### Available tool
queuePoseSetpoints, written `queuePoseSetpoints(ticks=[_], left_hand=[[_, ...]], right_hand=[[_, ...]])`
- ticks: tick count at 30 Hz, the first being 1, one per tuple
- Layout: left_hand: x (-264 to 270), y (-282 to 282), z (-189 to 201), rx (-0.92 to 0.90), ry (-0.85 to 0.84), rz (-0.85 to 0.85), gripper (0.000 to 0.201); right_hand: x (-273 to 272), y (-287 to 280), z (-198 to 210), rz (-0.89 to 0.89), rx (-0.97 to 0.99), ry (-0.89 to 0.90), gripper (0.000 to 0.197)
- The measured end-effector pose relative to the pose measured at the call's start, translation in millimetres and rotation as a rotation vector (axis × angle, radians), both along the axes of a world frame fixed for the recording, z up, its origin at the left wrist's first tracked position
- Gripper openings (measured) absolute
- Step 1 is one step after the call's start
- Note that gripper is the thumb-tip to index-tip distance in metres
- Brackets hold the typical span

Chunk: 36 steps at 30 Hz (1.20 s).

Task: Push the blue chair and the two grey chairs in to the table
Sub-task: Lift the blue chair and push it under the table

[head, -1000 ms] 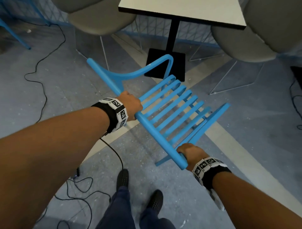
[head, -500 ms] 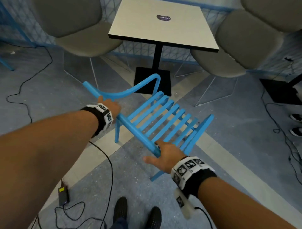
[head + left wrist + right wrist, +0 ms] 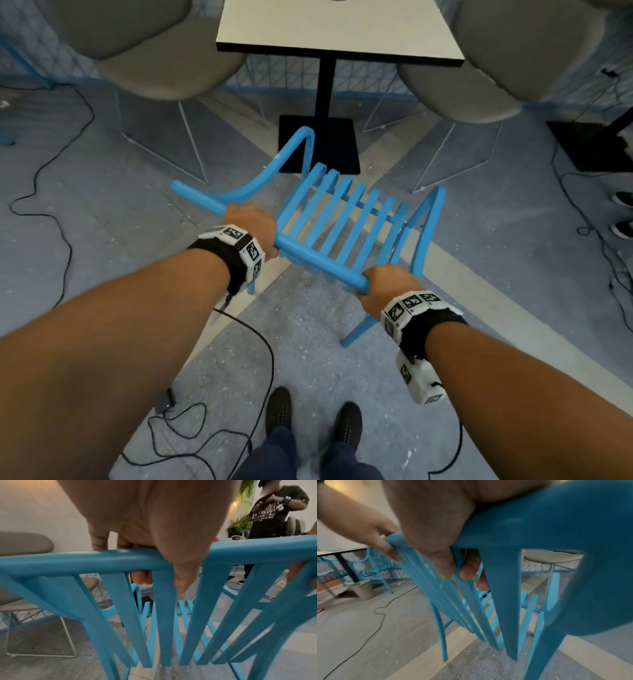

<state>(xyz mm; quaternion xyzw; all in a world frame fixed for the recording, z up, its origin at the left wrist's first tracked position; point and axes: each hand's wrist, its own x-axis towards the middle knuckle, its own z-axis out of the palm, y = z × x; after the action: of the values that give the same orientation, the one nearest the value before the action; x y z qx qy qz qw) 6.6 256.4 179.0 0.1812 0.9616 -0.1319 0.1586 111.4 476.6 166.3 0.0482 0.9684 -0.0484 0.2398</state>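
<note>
A blue slatted chair stands in front of me, its back rail toward me and its seat facing the white table. My left hand grips the rail's left part, fingers wrapped over it. My right hand grips the rail's right end, thumb and fingers curled round it. One grey chair stands at the table's left, the other grey chair at its right. Both grey seats sit beside the tabletop's edges.
The table's black post and base plate lie just beyond the blue chair's front. Black cables trail on the floor near my feet and at the left. Another person stands off to the right. A grey bin stands at the left.
My right hand let go of the back rail, lay open beside it half a second ago, and now grips its right end again. The chair has turned squarer to the table.
</note>
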Motion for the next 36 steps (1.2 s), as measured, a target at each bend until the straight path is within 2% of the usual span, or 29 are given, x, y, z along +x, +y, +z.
queuePoseSetpoints(ticks=[7, 10, 12, 16, 19, 22, 28, 36], left_hand=[[36.2, 33.8, -3.1, 0.093, -0.028, -0.074, 0.036], [44.7, 45.5, -2.7, 0.255, -0.106, -0.133, 0.032], [47.2, 43.1, -2.3, 0.333, -0.170, -0.125, 0.035], [51.2, 26.4, -10.8, 0.247, -0.167, 0.008, 0.058], [49.5, 27.1, -13.1, 0.185, -0.157, 0.057, 0.069], [43.3, 33.1, -12.1, 0.109, -0.149, 0.032, 0.077], [15.6, 38.0, -10.0, 0.087, -0.169, 0.040, 0.078], [-60.7, 48.2, -12.5, 0.127, -0.093, 0.005, 0.078]], right_hand=[[-11.9, 68.1, 1.7, -0.058, 0.113, 0.003, 0.019], [-21.1, 101.9, 5.7, -0.088, 0.191, -0.016, 0.030], [-25.3, 112.0, 7.3, -0.017, 0.218, 0.016, 0.045], [-27.7, 91.6, 6.1, 0.290, 0.084, 0.060, 0.063], [-35.4, 86.0, 1.6, 0.354, 0.091, 0.073, 0.073], [-42.2, 93.5, -3.8, 0.430, 0.106, 0.110, 0.079], [-63.3, 98.9, -3.6, 0.466, 0.088, 0.183, 0.075], [-136.6, 107.6, 1.0, 0.457, 0.122, 0.211, 0.073]])
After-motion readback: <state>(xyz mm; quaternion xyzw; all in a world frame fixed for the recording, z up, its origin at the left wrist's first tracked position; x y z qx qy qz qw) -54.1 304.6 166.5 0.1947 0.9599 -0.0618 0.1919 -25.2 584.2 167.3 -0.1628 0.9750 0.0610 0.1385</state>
